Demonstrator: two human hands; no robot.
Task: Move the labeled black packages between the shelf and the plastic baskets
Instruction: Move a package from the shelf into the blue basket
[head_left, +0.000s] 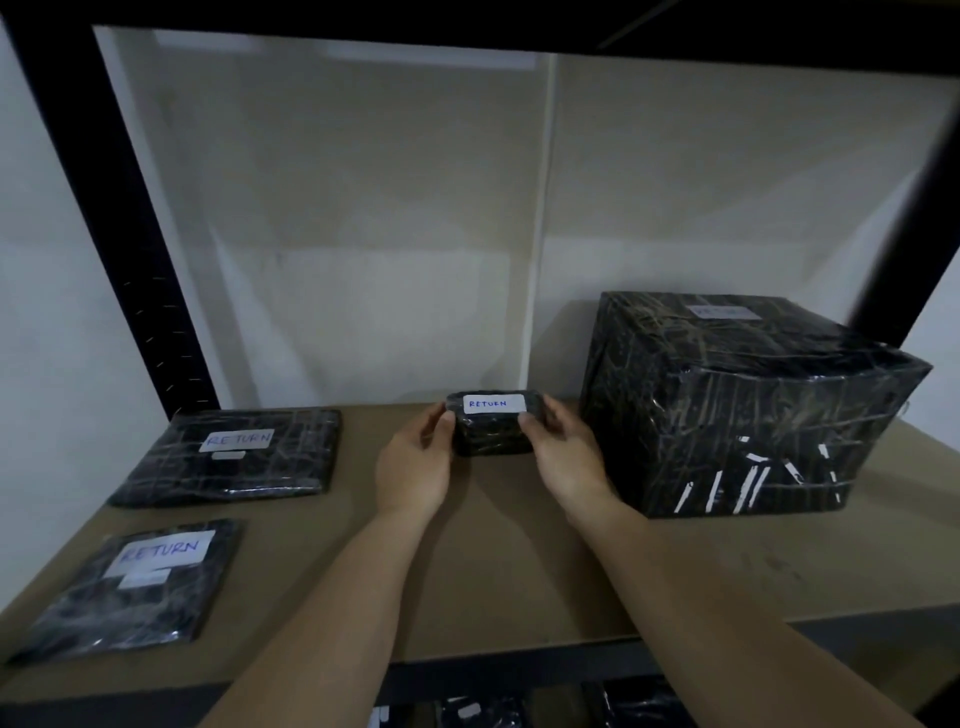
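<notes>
A small black package with a white label reading RETURN sits at the middle of the brown shelf board. My left hand grips its left end and my right hand grips its right end, thumbs on the near side. Whether the package touches the board or is slightly raised I cannot tell. Two flat black packages labeled RETURN lie to the left, one farther back and one near the front edge. A large black wrapped box stands on the right, close to my right hand.
Black metal uprights frame the shelf on the left and right, with a dark beam overhead. A pale wall stands behind. Below the front edge, more black wrapped packages show on a lower level. No baskets are in view.
</notes>
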